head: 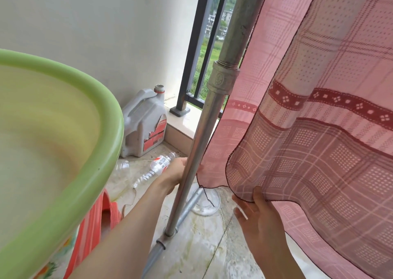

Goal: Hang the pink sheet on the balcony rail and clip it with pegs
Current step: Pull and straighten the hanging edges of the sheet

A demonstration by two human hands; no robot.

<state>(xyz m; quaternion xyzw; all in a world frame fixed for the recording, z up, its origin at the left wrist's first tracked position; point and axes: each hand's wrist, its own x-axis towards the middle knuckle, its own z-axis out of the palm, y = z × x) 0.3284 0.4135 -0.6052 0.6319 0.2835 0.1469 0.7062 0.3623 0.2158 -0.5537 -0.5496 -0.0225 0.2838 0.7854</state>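
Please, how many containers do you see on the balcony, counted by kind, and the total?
Clear bottles: 2
Grey jug: 1
Green basin: 1
Total: 4

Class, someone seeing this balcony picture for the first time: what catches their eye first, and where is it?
The pink sheet fills the right side, hanging in folds, with the right hand holding its lower hem. A big green basin looms at the left edge. Between them a grey metal pole slants upward, the left hand behind it.
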